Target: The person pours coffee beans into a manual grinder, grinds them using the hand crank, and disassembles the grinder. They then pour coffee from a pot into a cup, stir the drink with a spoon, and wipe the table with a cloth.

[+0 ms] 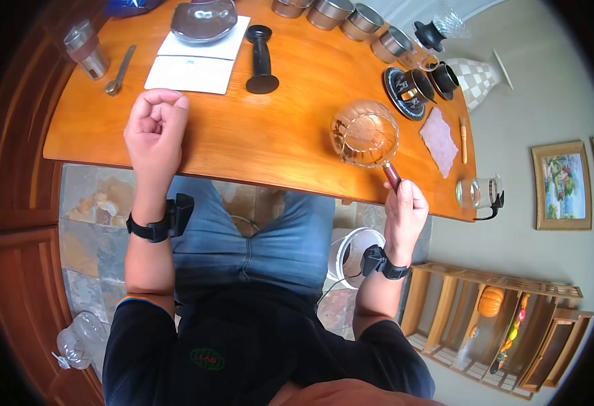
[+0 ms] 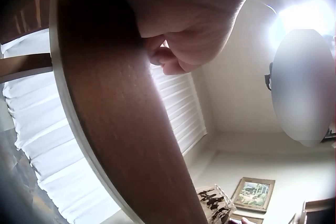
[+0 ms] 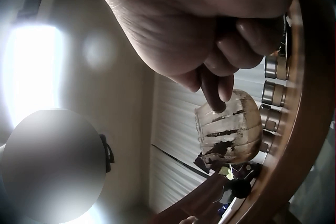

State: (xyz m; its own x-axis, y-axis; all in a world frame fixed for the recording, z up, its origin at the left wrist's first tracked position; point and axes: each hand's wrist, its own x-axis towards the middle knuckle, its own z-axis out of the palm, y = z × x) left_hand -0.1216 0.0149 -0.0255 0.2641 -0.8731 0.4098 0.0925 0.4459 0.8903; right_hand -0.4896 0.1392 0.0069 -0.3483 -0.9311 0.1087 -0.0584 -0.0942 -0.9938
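Observation:
A clear ribbed glass pot (image 1: 366, 135) with dark brown patches on its wall is at the table's front right. My right hand (image 1: 405, 213) grips its brown handle (image 1: 392, 176). The right wrist view shows the fingers of my right hand (image 3: 231, 40) curled round the handle, beside the glass pot (image 3: 231, 129); whether its base touches the table is unclear. At the table's front left edge my left hand (image 1: 156, 132) has its fingers curled, with nothing visible in them. The left wrist view shows part of my left hand (image 2: 184, 19) beyond the table edge (image 2: 126, 103).
Behind my left hand are a white pad (image 1: 192, 73) bearing a dark dish (image 1: 204, 20), a spoon (image 1: 119, 71) and a black tamper-like tool (image 1: 261, 61). Metal cups (image 1: 362, 21) line the back. A black cup (image 1: 415, 88), pink cloth (image 1: 439, 142) and glass jar (image 1: 471, 193) stand right.

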